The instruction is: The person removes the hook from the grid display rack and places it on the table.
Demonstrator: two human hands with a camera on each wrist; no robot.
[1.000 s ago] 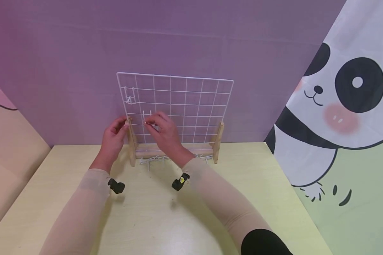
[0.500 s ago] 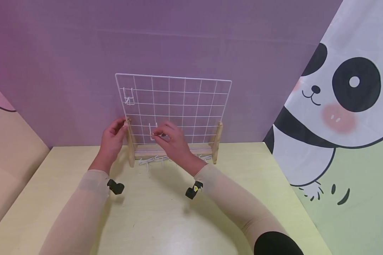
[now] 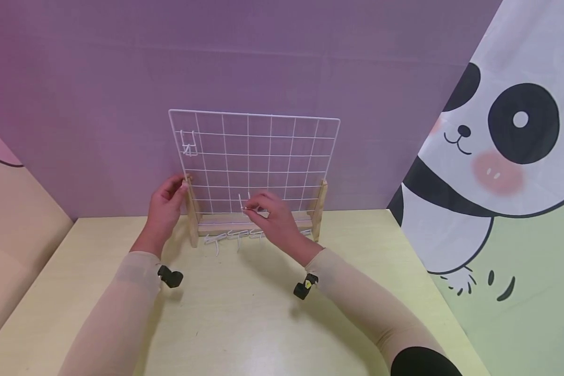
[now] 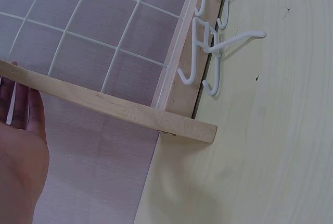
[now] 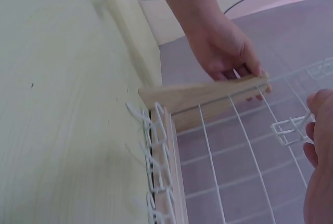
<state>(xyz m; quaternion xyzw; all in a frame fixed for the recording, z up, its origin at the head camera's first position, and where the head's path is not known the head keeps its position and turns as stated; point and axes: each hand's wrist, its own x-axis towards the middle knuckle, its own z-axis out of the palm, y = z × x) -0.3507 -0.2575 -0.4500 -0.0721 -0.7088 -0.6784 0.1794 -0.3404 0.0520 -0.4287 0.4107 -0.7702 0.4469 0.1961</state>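
Observation:
A white wire grid panel [image 3: 282, 155] stands upright in a wooden stand [image 3: 194, 224] at the back of the table. In the head view my left hand [image 3: 166, 205] grips the top of the stand's left post; the right wrist view shows its thumb and fingers around the post end. My right hand [image 3: 278, 219] pinches a white wire hook [image 5: 285, 132] in front of the lower middle of the grid. Its prongs point up, and the fingers partly cover it. Another white hook [image 3: 189, 150] hangs at the grid's upper left.
Several white hooks [image 4: 200, 52] sit in a row along the stand's wooden base, their arms sticking out over the pale table [image 3: 235, 313]. A purple backdrop [image 3: 263, 68] rises behind the grid. A panda-printed cloth [image 3: 456, 235] is at the right.
My right hand has moved right and down across the grid, carrying the pinched hook from the left side to the lower middle. The left hand stays on the post.

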